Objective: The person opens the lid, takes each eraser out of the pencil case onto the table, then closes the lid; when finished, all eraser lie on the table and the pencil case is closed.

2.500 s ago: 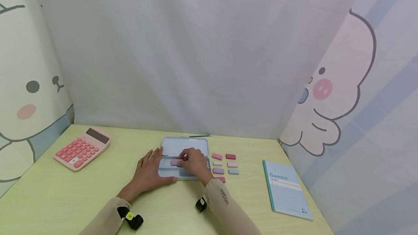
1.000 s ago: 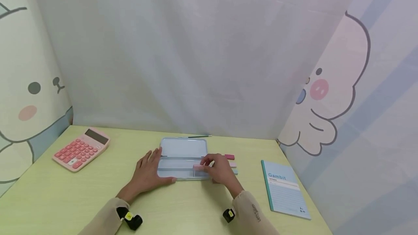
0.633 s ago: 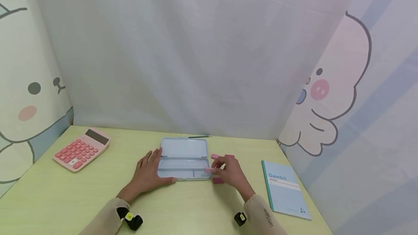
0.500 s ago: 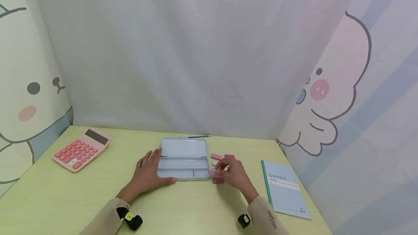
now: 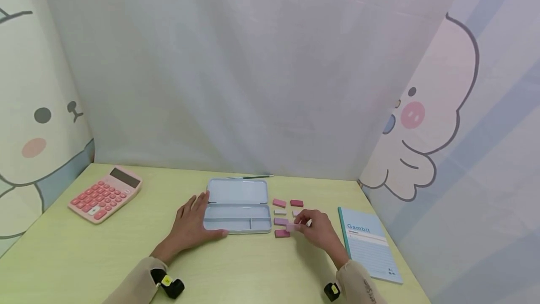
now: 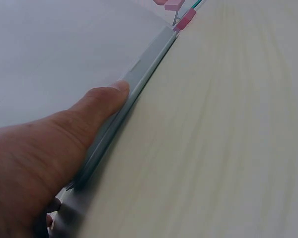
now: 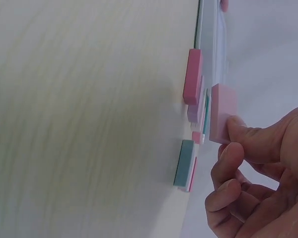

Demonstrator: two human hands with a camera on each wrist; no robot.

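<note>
My right hand [image 5: 317, 230] pinches a light pink rectangular block [image 7: 222, 113] between thumb and fingertips, above the table to the right of the tin. In the head view, the held block overlaps the purple block [image 5: 281, 222]. The hinged pale blue tin [image 5: 237, 225] lies with its lid [image 5: 237, 191] back; dividers split its bare base into compartments. My left hand [image 5: 190, 222] is spread at the tin's left end, its thumb [image 6: 107, 101] along the front edge. A blue-green block [image 7: 184, 163], hidden in the head view, lies below the right hand.
More small blocks lie right of the tin: pink [image 5: 280, 203], crimson [image 5: 297, 203], white [image 5: 280, 212] and dark pink [image 5: 282, 233]. A thin dark stick [image 5: 255, 177] lies behind the lid. A pink calculator [image 5: 106, 194] is far left, a blue notebook [image 5: 371, 245] far right.
The right hand has lifted the light pink block out of the tin's back compartment and carried it right, over the loose blocks. The left hand has stayed at the tin.
</note>
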